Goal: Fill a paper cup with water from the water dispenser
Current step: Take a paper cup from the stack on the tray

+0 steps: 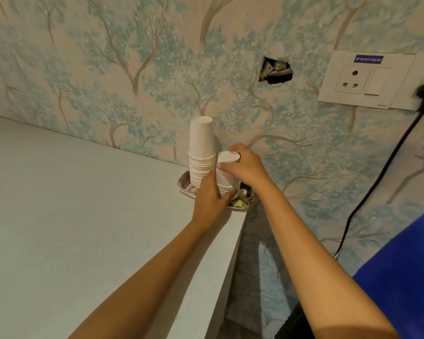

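Two stacks of upside-down white paper cups stand on a small patterned tray (184,185) at the counter's far right corner. The taller stack (201,148) is on the left. My right hand (245,167) grips the top cup (227,165) of the shorter stack from above and the side. Around the lower cups (227,188) of that same stack my left hand (209,201) is wrapped. No water dispenser is in view.
The white counter (71,216) runs along the tree-patterned wall and ends in an edge on the right. On the wall are a hole (275,70), a socket plate (362,79) and a black plug with a cable (382,172) hanging down. Blue fabric (406,270) shows at lower right.
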### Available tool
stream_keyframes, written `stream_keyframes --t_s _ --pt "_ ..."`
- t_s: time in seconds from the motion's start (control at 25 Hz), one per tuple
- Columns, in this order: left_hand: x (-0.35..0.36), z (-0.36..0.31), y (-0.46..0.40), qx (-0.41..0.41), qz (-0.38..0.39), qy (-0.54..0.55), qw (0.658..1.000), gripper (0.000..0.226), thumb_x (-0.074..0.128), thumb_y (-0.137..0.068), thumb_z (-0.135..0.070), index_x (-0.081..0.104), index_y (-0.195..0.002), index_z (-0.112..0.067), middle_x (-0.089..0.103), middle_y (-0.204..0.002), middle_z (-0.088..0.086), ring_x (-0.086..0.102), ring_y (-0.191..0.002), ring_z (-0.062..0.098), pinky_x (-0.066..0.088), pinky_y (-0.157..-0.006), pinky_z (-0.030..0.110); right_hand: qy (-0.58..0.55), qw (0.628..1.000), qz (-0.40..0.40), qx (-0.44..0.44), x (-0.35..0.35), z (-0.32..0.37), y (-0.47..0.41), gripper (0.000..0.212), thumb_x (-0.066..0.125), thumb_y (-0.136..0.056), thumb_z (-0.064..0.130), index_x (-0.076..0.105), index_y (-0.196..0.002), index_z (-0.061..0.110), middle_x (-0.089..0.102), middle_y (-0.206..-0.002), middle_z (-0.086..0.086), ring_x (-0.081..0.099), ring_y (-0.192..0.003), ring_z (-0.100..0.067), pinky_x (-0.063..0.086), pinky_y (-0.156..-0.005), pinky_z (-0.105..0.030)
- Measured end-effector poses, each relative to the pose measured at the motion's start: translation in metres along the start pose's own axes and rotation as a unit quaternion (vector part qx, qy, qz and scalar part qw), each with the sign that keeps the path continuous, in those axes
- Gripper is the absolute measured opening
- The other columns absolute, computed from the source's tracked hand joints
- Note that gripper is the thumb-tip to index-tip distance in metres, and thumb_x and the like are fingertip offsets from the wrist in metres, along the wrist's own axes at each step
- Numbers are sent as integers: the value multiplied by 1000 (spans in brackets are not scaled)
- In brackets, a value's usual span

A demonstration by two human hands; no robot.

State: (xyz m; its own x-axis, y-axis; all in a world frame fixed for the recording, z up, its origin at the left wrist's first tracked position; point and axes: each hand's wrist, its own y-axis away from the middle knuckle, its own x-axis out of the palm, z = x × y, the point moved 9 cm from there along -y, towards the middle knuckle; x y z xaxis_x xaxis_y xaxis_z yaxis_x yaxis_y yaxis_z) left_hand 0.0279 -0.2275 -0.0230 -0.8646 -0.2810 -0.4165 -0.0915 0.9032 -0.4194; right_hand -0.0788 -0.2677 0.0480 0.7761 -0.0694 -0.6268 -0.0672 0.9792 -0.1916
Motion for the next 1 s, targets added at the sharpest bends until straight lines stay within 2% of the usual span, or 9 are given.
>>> stream_keyframes --t_s 0.12,0.28,0.52,0.6,0.68,0.76,0.88,0.96,1.0 --pt "1 3 1 -16 -30 -10 999 64 69 -81 -37 39 -135 -18 59 -127 3 58 -110 18 53 -90 35 10 1000 1 8 1 -1 -2 63 77 -70 38 54 -124 15 61 -123 -8 58 -109 -28 51 -90 -44" --pt "-1 2 3 -26 -59 -26 998 66 66 -80 -48 35 -133 -22 61 -125 1 61 -106 21 56 -86 37 -4 1000 3 6 -2 -2 -3 56 79 -68 38 62 -115 13 65 -116 -7 60 -102 -25 53 -84 -39" --pt "-1 2 3 -31 -62 -3 998 75 67 -77 -56 28 -133 -25 58 -128 -2 59 -110 18 48 -83 27 -91 995 -23 13 -23 11 -7 48 77 -72 32 61 -113 15 64 -110 -2 60 -98 -19 50 -77 -31" --pt "0 3 3 -35 -63 -13 997 74 65 -75 -61 29 -130 -26 58 -128 -2 60 -109 19 49 -82 28 -113 992 -60 -3 -38 22 -5 44 75 -74 31 60 -112 16 61 -103 2 58 -94 -17 49 -75 -29" --pt "0 4 3 -31 -59 -21 998 72 64 -75 -62 31 -128 -25 58 -126 -1 60 -109 20 51 -82 30 -174 976 -133 -10 -54 27 5 41 75 -75 31 58 -110 16 60 -99 5 57 -89 -14 48 -69 -24" --pt "-2 0 5 -20 -51 -18 998 73 66 -76 -57 32 -130 -22 58 -127 2 59 -111 22 51 -82 31 -268 943 -196 5 -62 23 18 41 75 -75 30 52 -107 18 58 -100 5 57 -89 -13 48 -71 -24" --pt "-12 -9 8 -8 -51 -24 998 76 71 -76 -49 34 -135 -18 57 -131 6 57 -114 24 44 -82 29 -444 872 -200 54 -50 11 30 43 71 -79 26 44 -112 18 57 -114 -5 59 -96 -20 51 -73 -31" --pt "-29 -17 13 -19 -83 -33 996 70 72 -78 -44 41 -133 -14 59 -130 9 58 -114 27 47 -87 33 -577 797 -151 98 -34 8 38 41 66 -84 24 46 -118 14 54 -111 -9 57 -90 -22 50 -67 -30" --pt "-41 -24 15 -26 -104 -22 994 63 71 -80 -41 45 -130 -13 61 -127 9 59 -112 27 49 -91 37 -650 741 -116 123 -24 9 43 37 64 -85 23 49 -116 10 53 -107 -12 55 -86 -23 50 -65 -30"
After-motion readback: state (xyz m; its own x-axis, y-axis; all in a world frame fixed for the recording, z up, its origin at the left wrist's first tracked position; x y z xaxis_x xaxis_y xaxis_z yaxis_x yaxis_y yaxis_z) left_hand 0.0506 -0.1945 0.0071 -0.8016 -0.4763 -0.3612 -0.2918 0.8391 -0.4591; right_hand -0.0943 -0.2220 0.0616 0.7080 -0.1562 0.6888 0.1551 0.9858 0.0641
